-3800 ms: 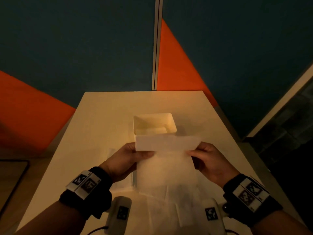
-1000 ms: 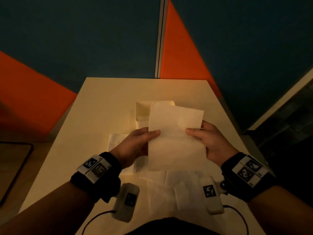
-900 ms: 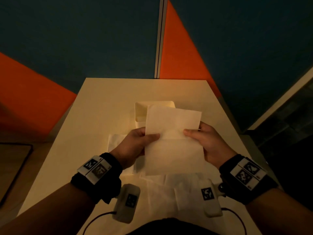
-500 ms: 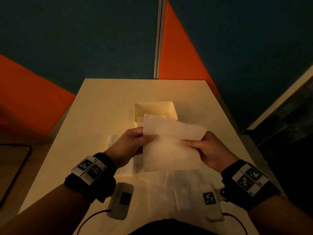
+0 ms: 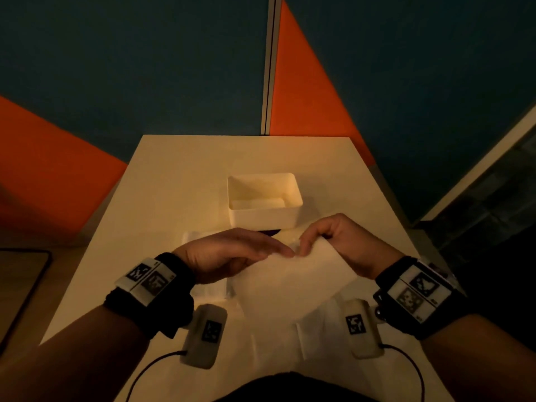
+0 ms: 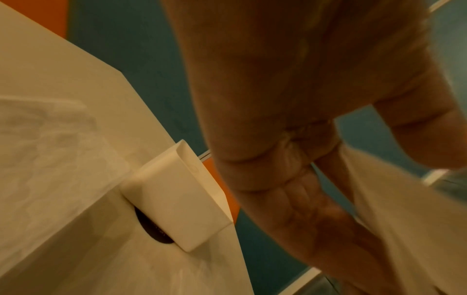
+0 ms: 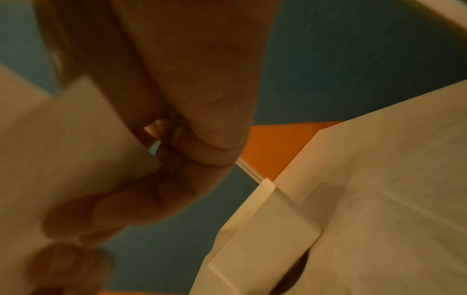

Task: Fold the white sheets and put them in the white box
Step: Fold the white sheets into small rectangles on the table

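I hold one white sheet (image 5: 293,282) up over the worktop (image 5: 179,181), just in front of the white box (image 5: 264,218). My right hand (image 5: 345,242) pinches its top corner. My left hand (image 5: 229,253) has straight fingers at the same spot; I cannot tell if its thumb grips underneath. The sheet looks thin, light and floppy, so I think corners are best to hold. More sheets (image 5: 278,340) lie flat below. The light is dim, so the box's inside is hard to see.
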`<state>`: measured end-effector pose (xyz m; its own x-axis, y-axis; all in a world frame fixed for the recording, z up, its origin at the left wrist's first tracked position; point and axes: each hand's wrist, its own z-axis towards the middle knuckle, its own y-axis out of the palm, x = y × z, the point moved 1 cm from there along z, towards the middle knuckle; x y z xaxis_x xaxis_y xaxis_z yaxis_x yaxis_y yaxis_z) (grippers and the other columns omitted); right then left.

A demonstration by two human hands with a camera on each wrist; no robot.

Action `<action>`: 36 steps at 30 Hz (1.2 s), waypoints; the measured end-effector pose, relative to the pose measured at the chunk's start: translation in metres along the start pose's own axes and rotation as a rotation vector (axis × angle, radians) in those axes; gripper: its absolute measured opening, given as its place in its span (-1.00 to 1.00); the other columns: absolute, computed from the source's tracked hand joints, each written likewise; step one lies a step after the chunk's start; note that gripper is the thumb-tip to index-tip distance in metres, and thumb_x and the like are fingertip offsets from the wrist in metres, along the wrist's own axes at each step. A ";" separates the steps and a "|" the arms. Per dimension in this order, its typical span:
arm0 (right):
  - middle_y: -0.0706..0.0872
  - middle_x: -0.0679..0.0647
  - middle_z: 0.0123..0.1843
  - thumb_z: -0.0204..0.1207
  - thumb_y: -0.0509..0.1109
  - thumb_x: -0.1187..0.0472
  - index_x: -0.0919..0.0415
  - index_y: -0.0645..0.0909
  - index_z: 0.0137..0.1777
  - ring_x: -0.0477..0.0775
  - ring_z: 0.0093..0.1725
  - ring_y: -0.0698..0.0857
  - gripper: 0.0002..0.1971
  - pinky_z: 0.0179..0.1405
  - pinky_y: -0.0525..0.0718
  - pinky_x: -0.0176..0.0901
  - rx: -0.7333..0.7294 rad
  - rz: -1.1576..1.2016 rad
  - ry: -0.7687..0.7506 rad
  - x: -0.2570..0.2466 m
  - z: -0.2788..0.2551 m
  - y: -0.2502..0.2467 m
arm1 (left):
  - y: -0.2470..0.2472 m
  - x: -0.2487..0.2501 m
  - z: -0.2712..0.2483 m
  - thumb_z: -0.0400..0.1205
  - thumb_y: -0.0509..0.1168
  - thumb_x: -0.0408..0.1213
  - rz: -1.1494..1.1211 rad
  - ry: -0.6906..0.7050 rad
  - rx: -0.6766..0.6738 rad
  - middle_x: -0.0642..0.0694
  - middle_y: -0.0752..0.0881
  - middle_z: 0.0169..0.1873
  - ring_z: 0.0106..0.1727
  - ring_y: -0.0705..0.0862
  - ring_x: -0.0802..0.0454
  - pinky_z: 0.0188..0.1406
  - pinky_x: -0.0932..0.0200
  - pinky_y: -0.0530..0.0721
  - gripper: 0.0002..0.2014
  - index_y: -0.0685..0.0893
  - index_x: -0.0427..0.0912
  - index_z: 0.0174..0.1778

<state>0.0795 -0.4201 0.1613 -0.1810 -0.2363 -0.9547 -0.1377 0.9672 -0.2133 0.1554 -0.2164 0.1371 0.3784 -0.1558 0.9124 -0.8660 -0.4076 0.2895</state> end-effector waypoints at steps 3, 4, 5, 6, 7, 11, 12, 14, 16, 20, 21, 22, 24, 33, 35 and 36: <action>0.75 0.13 -0.24 0.39 0.39 0.58 0.26 0.71 -0.34 -0.13 -0.25 0.74 -0.77 -0.24 0.68 -0.33 -0.046 -0.017 -0.022 0.000 0.003 0.007 | 0.003 -0.003 0.004 0.46 0.33 -0.45 0.053 -0.007 0.020 -0.19 0.75 0.15 0.18 0.71 -0.07 0.20 0.14 0.67 -0.72 0.81 -0.15 0.02; 0.76 0.16 -0.20 0.42 0.39 0.55 0.26 0.71 -0.24 -0.11 -0.23 0.74 -0.81 -0.23 0.70 -0.28 -0.022 0.000 -0.007 0.003 0.004 0.007 | 0.002 -0.004 0.005 0.47 0.33 -0.50 0.063 -0.001 0.045 -0.19 0.76 0.13 0.15 0.72 -0.07 0.18 0.13 0.68 -0.72 0.81 -0.16 0.01; 0.77 0.21 -0.14 0.45 0.38 0.51 0.25 0.70 -0.11 -0.05 -0.19 0.74 -0.83 -0.20 0.71 -0.21 0.017 0.042 0.020 0.007 0.005 0.004 | 0.000 -0.006 0.004 0.49 0.33 -0.56 0.064 0.007 0.091 -0.17 0.76 0.12 0.13 0.73 -0.07 0.12 0.13 0.70 -0.72 0.81 -0.17 0.00; 0.76 0.26 -0.07 0.48 0.36 0.47 0.23 0.67 0.02 0.01 -0.16 0.73 -0.80 -0.18 0.68 -0.14 0.069 0.103 0.052 0.014 0.006 0.000 | -0.003 -0.008 0.003 0.50 0.33 -0.59 0.054 0.016 0.165 -0.15 0.77 0.11 0.11 0.74 -0.06 0.05 0.13 0.72 -0.71 0.81 -0.19 -0.01; 0.76 0.28 -0.04 0.51 0.34 0.46 0.22 0.64 0.10 0.06 -0.14 0.73 -0.78 -0.17 0.67 -0.12 0.139 0.169 0.085 0.024 0.008 -0.006 | -0.007 -0.011 0.001 0.51 0.32 -0.60 0.037 0.025 0.262 -0.12 0.78 0.10 0.09 0.75 -0.05 -0.02 0.15 0.73 -0.72 0.81 -0.20 -0.01; 0.71 0.23 -0.06 0.51 0.34 0.45 0.21 0.63 0.04 0.07 -0.18 0.67 -0.81 -0.24 0.59 -0.17 0.491 0.129 0.295 0.076 0.010 -0.027 | -0.028 -0.029 -0.013 0.55 0.31 -0.54 0.001 0.052 0.654 -0.14 0.73 0.13 0.08 0.72 -0.12 -0.16 0.16 0.78 -0.76 0.76 -0.25 0.07; 0.69 0.23 -0.09 0.49 0.35 0.46 0.21 0.64 -0.01 0.07 -0.19 0.64 -0.82 -0.25 0.57 -0.17 0.540 0.093 0.361 0.089 0.009 -0.029 | -0.033 -0.033 -0.017 0.56 0.31 -0.54 0.006 0.044 0.725 -0.14 0.70 0.14 0.08 0.70 -0.14 -0.13 0.12 0.78 -0.77 0.74 -0.24 0.07; 0.67 0.21 -0.14 0.49 0.33 0.47 0.20 0.64 -0.09 0.06 -0.22 0.60 -0.83 -0.27 0.53 -0.15 0.593 0.051 0.472 0.111 0.005 -0.031 | -0.043 -0.044 -0.025 0.57 0.31 -0.52 0.017 -0.004 0.838 -0.17 0.67 0.11 0.06 0.69 -0.19 -0.06 0.02 0.72 -0.78 0.72 -0.19 0.04; 0.65 0.19 -0.22 0.49 0.31 0.47 0.22 0.64 -0.15 0.05 -0.28 0.58 -0.85 -0.31 0.51 -0.17 0.620 0.029 0.544 0.128 0.002 -0.031 | -0.052 -0.056 -0.033 0.56 0.33 -0.51 0.069 -0.046 0.930 -0.19 0.65 0.09 0.05 0.67 -0.20 -0.01 0.01 0.65 -0.77 0.71 -0.14 0.04; 0.57 0.15 -0.42 0.50 0.34 0.39 0.27 0.61 -0.33 0.05 -0.42 0.51 -0.83 -0.46 0.43 -0.22 0.586 -0.058 0.605 0.154 0.004 -0.028 | -0.066 -0.080 -0.042 0.52 0.39 -0.49 0.337 -0.122 1.063 -0.18 0.65 0.09 0.01 0.64 -0.14 0.08 -0.01 0.64 -0.73 0.74 -0.14 0.09; 0.55 0.14 -0.44 0.49 0.35 0.38 0.29 0.60 -0.35 0.06 -0.43 0.50 -0.82 -0.47 0.41 -0.23 0.580 -0.072 0.617 0.158 0.004 -0.026 | -0.069 -0.084 -0.043 0.50 0.41 -0.48 0.394 -0.143 1.085 -0.18 0.66 0.07 0.01 0.65 -0.15 0.09 -0.04 0.65 -0.70 0.74 -0.15 0.13; 0.55 0.14 -0.45 0.48 0.35 0.38 0.29 0.59 -0.35 0.06 -0.43 0.51 -0.83 -0.47 0.41 -0.23 0.584 -0.083 0.626 0.161 0.005 -0.025 | -0.071 -0.086 -0.043 0.48 0.42 -0.47 0.442 -0.162 1.104 -0.18 0.67 0.04 -0.01 0.66 -0.17 0.09 -0.06 0.66 -0.68 0.74 -0.15 0.15; 0.57 0.14 -0.43 0.46 0.37 0.36 0.29 0.59 -0.37 0.09 -0.38 0.55 -0.82 -0.41 0.47 -0.20 0.596 -0.107 0.632 0.163 0.007 -0.024 | -0.074 -0.089 -0.044 0.45 0.45 -0.45 0.510 -0.179 1.131 -0.22 0.72 -0.04 -0.08 0.68 -0.17 0.01 -0.01 0.66 -0.65 0.75 -0.12 0.15; 0.64 0.09 -0.42 0.38 0.50 0.34 0.22 0.58 -0.41 0.04 -0.37 0.59 -0.80 -0.32 0.54 -0.22 0.573 -0.140 0.574 0.160 0.007 -0.013 | -0.078 -0.092 -0.038 0.46 0.46 -0.38 0.566 -0.180 1.160 -0.18 0.71 -0.15 -0.20 0.62 -0.05 -0.12 0.15 0.49 -0.63 0.73 -0.07 0.19; 0.61 0.08 -0.43 0.36 0.53 0.35 0.22 0.56 -0.44 0.05 -0.38 0.58 -0.77 -0.30 0.55 -0.21 0.578 -0.141 0.561 0.161 0.007 -0.011 | -0.077 -0.092 -0.037 0.47 0.45 -0.38 0.576 -0.173 1.162 -0.16 0.69 -0.14 -0.19 0.62 -0.06 -0.10 0.15 0.49 -0.64 0.73 -0.08 0.20; 0.62 0.09 -0.42 0.34 0.54 0.34 0.25 0.59 -0.43 0.06 -0.37 0.59 -0.80 -0.28 0.56 -0.19 0.580 -0.141 0.559 0.162 0.007 -0.010 | -0.078 -0.092 -0.036 0.47 0.45 -0.39 0.578 -0.167 1.163 -0.16 0.69 -0.14 -0.19 0.62 -0.06 -0.09 0.14 0.50 -0.64 0.73 -0.09 0.20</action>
<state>0.0590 -0.4676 0.0077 -0.6798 -0.2226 -0.6988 0.3025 0.7828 -0.5437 0.1761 -0.1383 0.0407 0.1577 -0.6434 0.7492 -0.1606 -0.7653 -0.6234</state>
